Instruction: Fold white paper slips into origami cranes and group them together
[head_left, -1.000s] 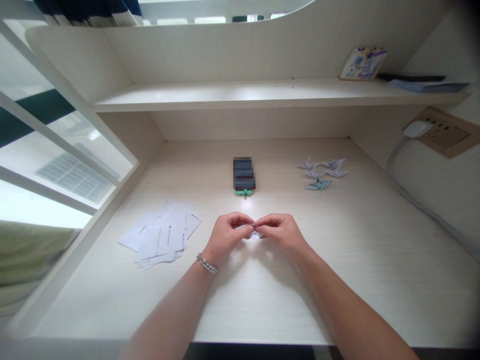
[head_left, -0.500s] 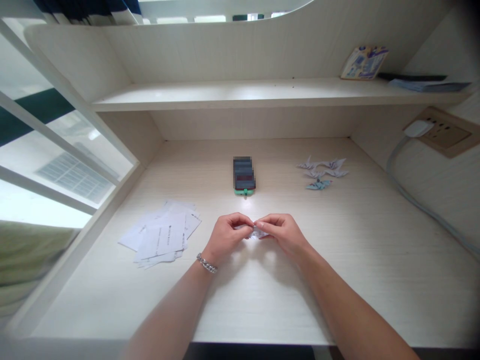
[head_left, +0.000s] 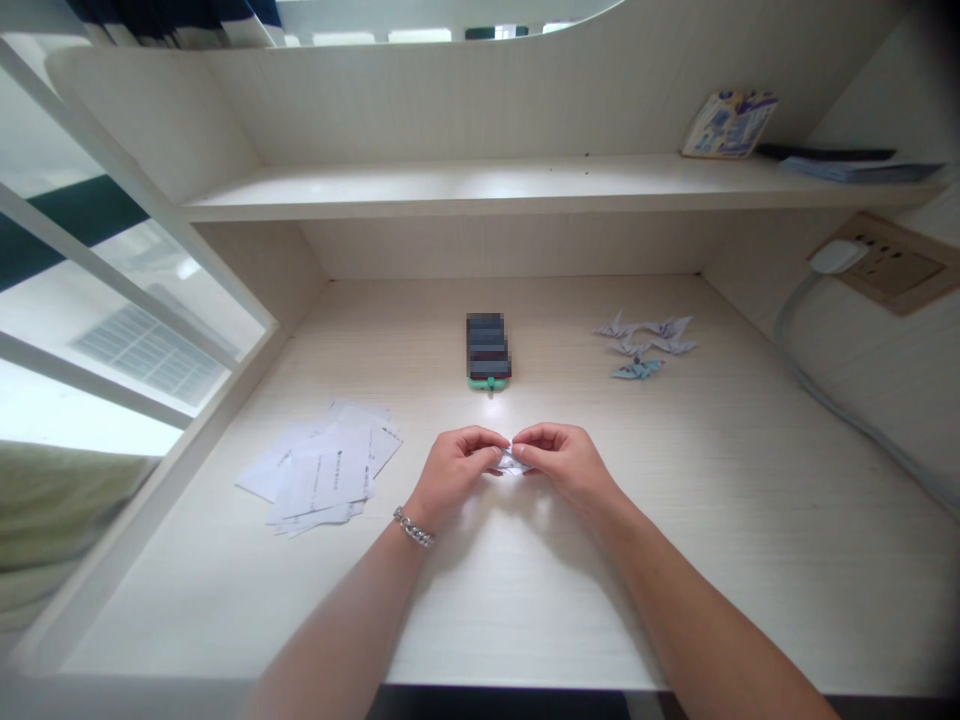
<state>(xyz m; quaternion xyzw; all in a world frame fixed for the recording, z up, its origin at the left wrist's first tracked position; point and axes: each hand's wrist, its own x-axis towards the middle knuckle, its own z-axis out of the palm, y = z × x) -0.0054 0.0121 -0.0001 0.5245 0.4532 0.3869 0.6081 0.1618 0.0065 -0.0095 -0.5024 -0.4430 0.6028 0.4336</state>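
A small folded piece of white paper (head_left: 510,462) is pinched between my two hands, just above the middle of the desk. My left hand (head_left: 461,465), with a silver chain bracelet (head_left: 413,527) at its wrist, closes thumb and fingers on the paper's left side. On the other side, my right hand (head_left: 564,462) grips the paper between thumb and forefinger. The fingers cover much of the paper, so its exact shape is hidden. Several folded paper cranes (head_left: 651,335), white ones and a bluish one (head_left: 637,370), lie farther back on the right.
Loose printed paper sheets (head_left: 322,470) lie in an overlapping pile on the left. A phone-like device (head_left: 488,348), blurred out, with a green lower edge, lies beyond my hands. A grey cable (head_left: 817,395) runs from a wall socket (head_left: 892,262). A shelf (head_left: 450,190) spans the back.
My fingertips have moved slightly apart, and more of the folded paper shows between them. The sheets, device and cranes have stayed in place.
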